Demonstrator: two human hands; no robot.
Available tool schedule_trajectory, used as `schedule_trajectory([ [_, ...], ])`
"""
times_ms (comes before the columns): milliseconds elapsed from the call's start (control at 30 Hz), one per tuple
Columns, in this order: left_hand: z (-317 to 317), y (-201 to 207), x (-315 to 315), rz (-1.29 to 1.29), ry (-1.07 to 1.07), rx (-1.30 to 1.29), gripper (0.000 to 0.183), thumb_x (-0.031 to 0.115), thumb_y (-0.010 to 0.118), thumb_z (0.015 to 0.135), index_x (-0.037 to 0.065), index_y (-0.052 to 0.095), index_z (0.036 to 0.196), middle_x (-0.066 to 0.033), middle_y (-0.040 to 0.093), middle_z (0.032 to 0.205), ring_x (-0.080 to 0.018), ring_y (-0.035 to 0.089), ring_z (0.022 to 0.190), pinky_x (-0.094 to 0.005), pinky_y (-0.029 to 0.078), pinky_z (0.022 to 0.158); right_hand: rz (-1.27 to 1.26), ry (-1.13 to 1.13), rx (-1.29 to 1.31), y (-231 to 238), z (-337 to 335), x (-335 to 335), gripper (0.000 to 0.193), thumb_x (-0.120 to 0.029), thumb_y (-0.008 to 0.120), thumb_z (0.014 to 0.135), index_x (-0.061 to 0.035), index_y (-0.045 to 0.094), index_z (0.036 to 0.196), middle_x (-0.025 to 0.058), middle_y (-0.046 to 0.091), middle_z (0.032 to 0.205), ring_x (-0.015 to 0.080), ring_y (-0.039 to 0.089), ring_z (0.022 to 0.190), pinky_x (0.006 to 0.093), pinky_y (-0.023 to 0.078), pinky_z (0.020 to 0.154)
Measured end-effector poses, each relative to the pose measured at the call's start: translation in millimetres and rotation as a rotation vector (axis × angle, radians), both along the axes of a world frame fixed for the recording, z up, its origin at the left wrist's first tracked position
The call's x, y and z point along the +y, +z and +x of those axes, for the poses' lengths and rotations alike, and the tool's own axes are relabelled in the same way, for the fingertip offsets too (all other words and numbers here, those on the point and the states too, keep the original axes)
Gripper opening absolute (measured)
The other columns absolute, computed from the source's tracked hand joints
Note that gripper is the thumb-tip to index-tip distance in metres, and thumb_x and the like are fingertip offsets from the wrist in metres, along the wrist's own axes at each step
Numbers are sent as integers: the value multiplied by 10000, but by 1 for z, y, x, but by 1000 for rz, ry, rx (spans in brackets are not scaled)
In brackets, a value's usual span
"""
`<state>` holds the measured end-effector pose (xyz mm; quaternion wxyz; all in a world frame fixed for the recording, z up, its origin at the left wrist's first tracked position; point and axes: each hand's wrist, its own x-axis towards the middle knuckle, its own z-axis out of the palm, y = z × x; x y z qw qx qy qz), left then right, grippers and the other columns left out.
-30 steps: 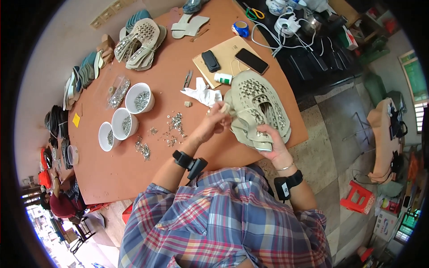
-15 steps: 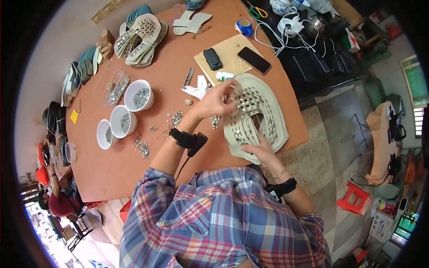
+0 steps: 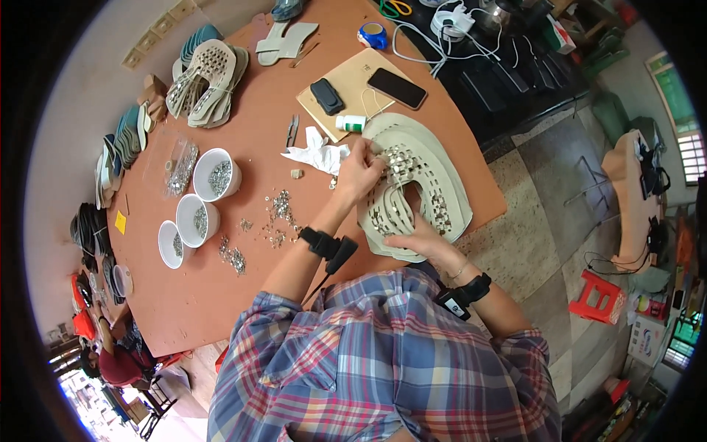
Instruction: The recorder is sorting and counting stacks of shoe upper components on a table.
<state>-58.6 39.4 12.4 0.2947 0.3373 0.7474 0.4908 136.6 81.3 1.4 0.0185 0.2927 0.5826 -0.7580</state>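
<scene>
A stack of cream shoe uppers (image 3: 453,177), U-shaped and punched with rows of slots, lies at the table's near right corner. My left hand (image 3: 359,175) is closed at the stack's left side, its fingertips pinching the edge of an upper. My right hand (image 3: 421,239) grips the stack's near end, thumb on top and the other fingers partly hidden by the opening. Several upper layers stand fanned apart between my hands. Just beyond my left hand lies a crumpled white tissue (image 3: 318,153), beside a white and green bottle (image 3: 351,123).
Left on the table stand three white tubs (image 3: 219,174) of small metal pieces, with loose metal bits (image 3: 280,207) nearby. A phone (image 3: 398,88) and a black case (image 3: 326,96) lie on a tan envelope (image 3: 308,94). More bundled uppers (image 3: 208,82) sit farther back. A red stool (image 3: 596,297) stands right.
My left fingers have come from over the slotted part back to the stack's left edge. The layers were blurred by motion and now look steadier. My right hand keeps its grip. The whole view has shifted.
</scene>
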Motion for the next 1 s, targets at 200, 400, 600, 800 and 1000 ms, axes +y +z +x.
schedule_trajectory([
  [200, 23, -1, -18, 93, 59, 134, 578, 238, 708, 703, -41, 432, 1127, -117, 519, 937, -218, 536, 776, -322, 456, 742, 86, 11, -25, -15, 8, -1, 974, -292, 801, 629, 79, 255, 1344, 208, 455, 1283, 268, 462, 1198, 336, 363, 1012],
  [400, 41, -2, -49, 61, 210, -978, 620, 269, 746, 765, -28, 447, 1220, -162, 557, 1146, -250, 600, 991, -365, 518, 844, 103, -29, 56, 20, 2, -1, 917, -361, 734, 749, 24, 217, 1401, 189, 389, 1349, 252, 385, 1263, 348, 314, 1048],
  [600, 39, -23, -62, -9, -18, -1223, 435, 231, 702, 809, 4, 561, 1153, -121, 647, 1060, -218, 640, 950, -357, 517, 877, -143, -85, 85, 17, 9, 15, 494, -385, 349, 994, 13, 457, 1265, 100, 527, 1201, 148, 489, 1098, 285, 386, 946],
  [800, 28, 2, -53, -155, -68, -1306, 431, 239, 699, 801, -2, 563, 1131, -127, 658, 1023, -212, 664, 872, -341, 548, 815, 3, -180, 199, -13, 3, 26, 269, -159, 469, 953, 35, 532, 1128, 76, 604, 1025, 120, 560, 972, 253, 442, 851],
  [1000, 22, 0, -53, -200, -62, -1298, 421, 257, 703, 797, 8, 573, 1111, -117, 661, 1012, -200, 665, 859, -337, 554, 795, 300, -177, 194, -27, -3, 23, 150, -77, 517, 924, 3, 556, 1044, 75, 635, 913, 103, 594, 885, 267, 479, 747],
])
